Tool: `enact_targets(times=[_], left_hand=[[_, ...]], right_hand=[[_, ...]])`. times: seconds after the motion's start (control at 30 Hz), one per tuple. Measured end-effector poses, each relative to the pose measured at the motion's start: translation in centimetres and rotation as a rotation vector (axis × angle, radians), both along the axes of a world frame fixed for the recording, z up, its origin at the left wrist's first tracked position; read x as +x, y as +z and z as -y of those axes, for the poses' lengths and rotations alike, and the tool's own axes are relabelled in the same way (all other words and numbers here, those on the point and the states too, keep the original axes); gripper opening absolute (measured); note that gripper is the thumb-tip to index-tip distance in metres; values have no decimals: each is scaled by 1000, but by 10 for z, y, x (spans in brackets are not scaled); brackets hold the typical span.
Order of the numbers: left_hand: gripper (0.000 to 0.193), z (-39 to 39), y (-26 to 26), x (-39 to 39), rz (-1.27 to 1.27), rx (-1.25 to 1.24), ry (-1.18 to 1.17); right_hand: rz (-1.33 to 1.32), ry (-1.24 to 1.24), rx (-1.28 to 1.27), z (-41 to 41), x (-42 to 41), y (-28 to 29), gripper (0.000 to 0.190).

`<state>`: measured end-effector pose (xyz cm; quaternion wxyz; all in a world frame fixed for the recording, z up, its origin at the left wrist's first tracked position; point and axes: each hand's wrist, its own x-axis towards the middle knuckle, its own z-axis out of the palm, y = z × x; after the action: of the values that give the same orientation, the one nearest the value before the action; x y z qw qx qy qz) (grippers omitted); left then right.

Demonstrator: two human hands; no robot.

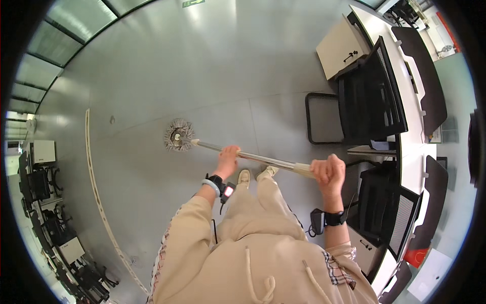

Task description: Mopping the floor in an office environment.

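A mop with a metal pole [262,159] slants across in front of me. Its round grey string head [179,135] rests on the floor, ahead and to the left. My left hand [228,159] is closed around the lower part of the pole. Near the top end, my right hand [329,171] grips the pale handle sleeve [303,169]. Both wrists carry dark strapped devices. Below the pole, my beige shoes [244,177] stand on the floor.
To my right, black mesh chairs [370,95] stand along a white desk [412,152] with a drawer cabinet [341,47]. A pale strip [95,182] runs along the grey floor [212,76] on the left. Farther left are more chairs [40,182] and desks. Glass panels [81,19] border the upper left.
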<state>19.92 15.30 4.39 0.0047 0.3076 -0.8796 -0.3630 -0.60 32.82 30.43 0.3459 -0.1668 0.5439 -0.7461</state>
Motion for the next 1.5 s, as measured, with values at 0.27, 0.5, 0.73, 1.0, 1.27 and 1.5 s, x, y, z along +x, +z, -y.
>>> enact_targets(times=[0.27, 0.5, 0.73, 1.0, 1.27, 1.5], left_hand=[[66, -25, -1, 6, 144, -66, 109], [80, -84, 19, -53, 53, 171, -252], [81, -173, 66, -135, -167, 214, -527], [70, -209, 98, -181, -303, 338, -767], [46, -209, 107, -164, -341, 163, -689], [47, -199, 93, -119, -344, 62, -382]], right_hand=[[38, -25, -26, -26, 18, -13, 46], [-126, -368, -16, -112, 12, 34, 46], [-378, -615, -33, -204, 30, 95, 44], [-544, -904, 101, -214, 87, 131, 45], [-439, -787, 54, -229, 68, 144, 45], [-218, -561, 32, -236, -10, 112, 49]])
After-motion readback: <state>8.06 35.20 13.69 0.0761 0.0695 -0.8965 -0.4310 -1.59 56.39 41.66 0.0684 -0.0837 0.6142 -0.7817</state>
